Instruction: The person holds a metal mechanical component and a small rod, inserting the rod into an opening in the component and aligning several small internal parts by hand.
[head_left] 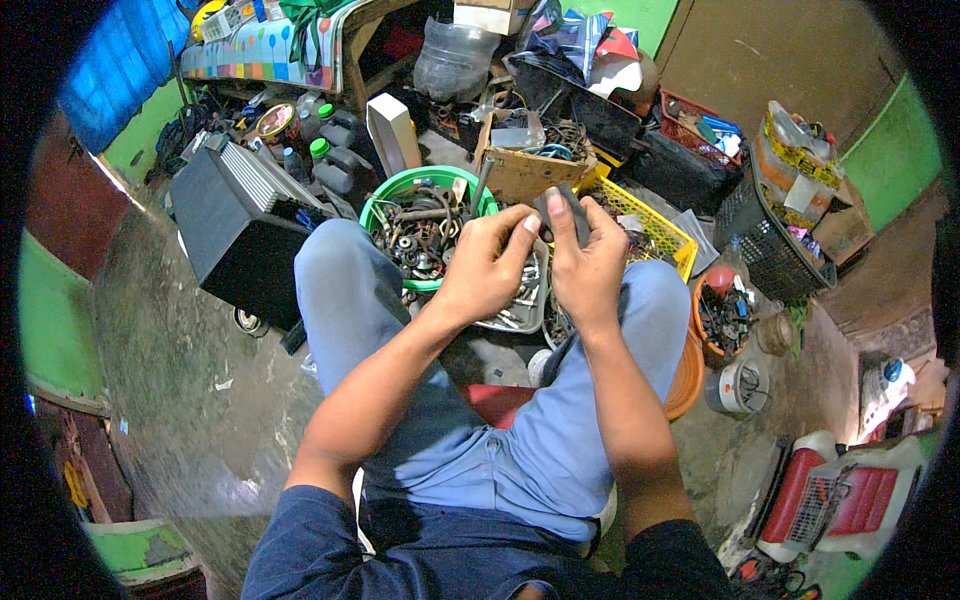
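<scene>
Both of my hands meet above the containers between my knees. My right hand [588, 262] grips a small dark block-shaped part [572, 215], its thumb laid along the face. My left hand [492, 262] is closed at the left edge of the same part, thumb and fingers pressed together; its fingertips are partly hidden. A thin dark rod [483, 183] sticks up beside the left knuckles, and I cannot tell whether that hand holds it. Below are a green basin [373, 200] full of metal parts and a grey tray [541, 290] of small silvery pieces.
Right of my hands stands a yellow crate [683, 245], with a cardboard box [520, 175] behind. A black cabinet-like box [240, 235] lies at left near dark bottles [335, 165]. At right are a black basket [765, 245], an orange bowl [720, 345] and a white tub [730, 390].
</scene>
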